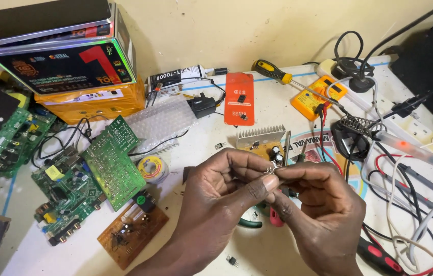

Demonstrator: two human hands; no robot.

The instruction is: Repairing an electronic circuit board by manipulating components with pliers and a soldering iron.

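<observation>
Fingertips of my left hand [221, 186] and right hand [318, 199] meet, both pinched shut on a small metal component [271, 170], held over the near middle of the table [185, 143], just in front of the heatsink board [265, 143]. I judge a firm, steady pinch best, so its thin legs don't bend. Left lie green circuit boards [111, 163] and a solder reel [153, 168]; a screwdriver [278, 74] lies far.

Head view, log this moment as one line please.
left hand: pinching small metal part | right hand: pinching same part | below: pliers | behind: heatsink board
</observation>
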